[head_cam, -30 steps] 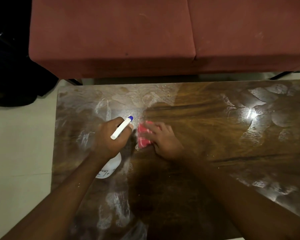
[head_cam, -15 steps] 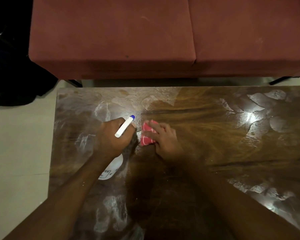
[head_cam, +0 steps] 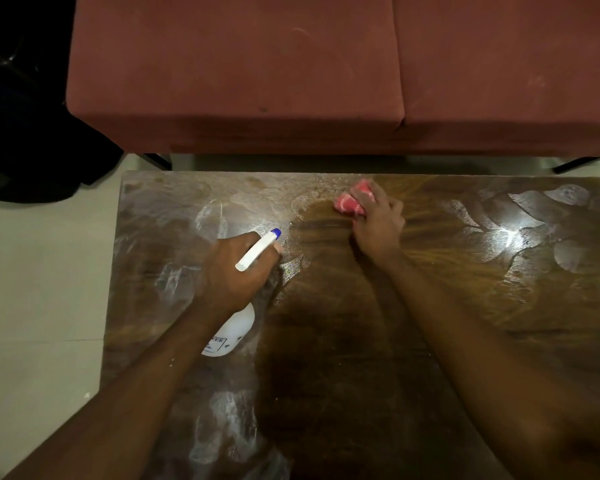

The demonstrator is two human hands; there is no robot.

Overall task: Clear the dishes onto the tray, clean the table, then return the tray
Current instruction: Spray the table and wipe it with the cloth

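A dark glossy wooden table (head_cam: 326, 358) fills the lower view, streaked with whitish wet smears on its left and far right. My left hand (head_cam: 236, 275) grips a white spray bottle (head_cam: 232, 332) with a blue-tipped nozzle, held over the table's left part. My right hand (head_cam: 378, 223) holds a crumpled pink cloth (head_cam: 349, 204) pressed on the table near its far edge. No dishes or tray are in view.
A red upholstered sofa (head_cam: 291, 71) stands just beyond the table's far edge. A dark bag or cloth heap (head_cam: 32, 133) lies on the pale floor (head_cam: 39, 289) at the upper left.
My right hand has slid the pink cloth away from the spray bottle, toward the table's far edge and to the right. The left hand with the bottle has stayed in place.
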